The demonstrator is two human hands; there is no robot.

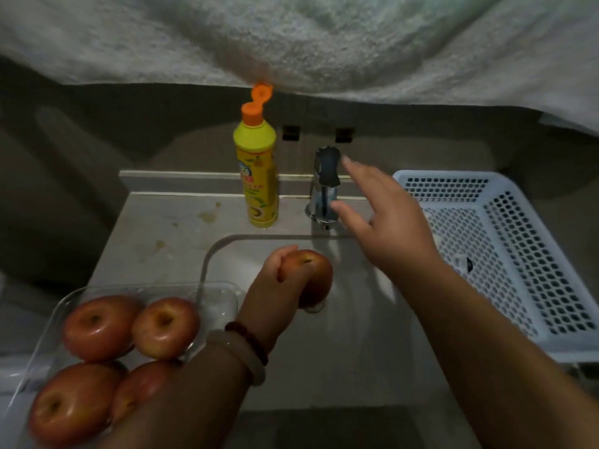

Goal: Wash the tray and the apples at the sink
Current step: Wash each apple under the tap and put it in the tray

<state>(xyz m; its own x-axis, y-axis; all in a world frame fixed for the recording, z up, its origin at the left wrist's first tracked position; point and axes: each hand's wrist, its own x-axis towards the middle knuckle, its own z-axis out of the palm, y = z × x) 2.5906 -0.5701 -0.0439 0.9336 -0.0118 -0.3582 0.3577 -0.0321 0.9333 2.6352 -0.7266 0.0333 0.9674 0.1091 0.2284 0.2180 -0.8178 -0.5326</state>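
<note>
Left hand [275, 280] fingers curling round apple [311, 277], holding it over sink [227, 251]. Right hand [385, 222] fingers spreading wide, reaching near tap [325, 183]. Four apples sitting in clear tray [227, 293], near left. Risk: sudden water jet making wet apple slip from one-handed grip.

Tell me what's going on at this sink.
A person is washing apples. The left hand grips one apple over the sink; the right hand reaches, fingers spread, toward the tap. Four more apples sit in a clear tray at left. A white basket waits at right.
</note>
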